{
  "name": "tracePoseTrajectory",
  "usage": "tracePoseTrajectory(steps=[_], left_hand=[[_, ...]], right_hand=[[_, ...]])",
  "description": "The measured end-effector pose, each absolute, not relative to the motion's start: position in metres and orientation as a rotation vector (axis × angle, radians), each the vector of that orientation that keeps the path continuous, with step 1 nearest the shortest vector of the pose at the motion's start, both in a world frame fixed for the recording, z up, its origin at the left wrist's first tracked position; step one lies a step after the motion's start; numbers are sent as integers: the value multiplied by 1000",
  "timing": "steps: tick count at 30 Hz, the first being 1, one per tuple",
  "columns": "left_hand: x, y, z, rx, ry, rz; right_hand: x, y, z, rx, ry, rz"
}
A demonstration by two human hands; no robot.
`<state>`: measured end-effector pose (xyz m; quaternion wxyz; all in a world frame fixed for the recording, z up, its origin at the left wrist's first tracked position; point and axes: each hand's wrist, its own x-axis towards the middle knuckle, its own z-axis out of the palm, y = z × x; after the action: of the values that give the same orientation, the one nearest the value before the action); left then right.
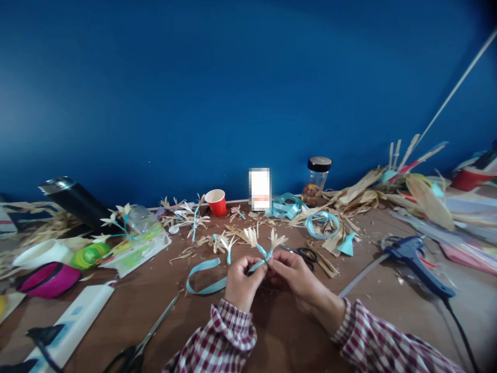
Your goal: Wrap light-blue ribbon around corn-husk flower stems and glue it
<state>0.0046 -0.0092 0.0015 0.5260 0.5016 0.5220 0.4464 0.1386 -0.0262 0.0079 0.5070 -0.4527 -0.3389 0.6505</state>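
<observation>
Pinched between both hands is a dried-husk flower sprig [265,251], two pale blooms on stems wrapped in light blue ribbon. My left hand [245,282] is closed on the ribbon at the lower stem. The fingers of my right hand [297,277] grip the sprig where its stems meet. A loop of light blue ribbon [205,280] lies on the table left of my left hand. Just beyond that hand rests another small husk flower [228,246] with a blue-wrapped stem. Black-handled scissors [308,255] lie partly hidden behind my right hand.
A blue glue gun [421,264] lies to the right, its cord trailing forward. Larger scissors [149,334] and a power strip [73,326] are at front left. Behind stand a red paper cup [216,202] and a lidded jar [316,178]. Dried husks [357,194] are heaped back right.
</observation>
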Motion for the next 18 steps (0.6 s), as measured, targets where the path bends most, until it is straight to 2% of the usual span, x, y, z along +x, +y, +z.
tracePoseTrajectory(steps=[8, 14, 18], left_hand=[[6, -11, 14, 896, 1313, 1010], [-2, -7, 16, 1366, 1203, 885], [-9, -6, 19, 1764, 1363, 926]], right_hand=[[142, -24, 9, -1061, -717, 1570], [145, -22, 9, -1014, -731, 1583], [146, -22, 12, -1054, -703, 1581]])
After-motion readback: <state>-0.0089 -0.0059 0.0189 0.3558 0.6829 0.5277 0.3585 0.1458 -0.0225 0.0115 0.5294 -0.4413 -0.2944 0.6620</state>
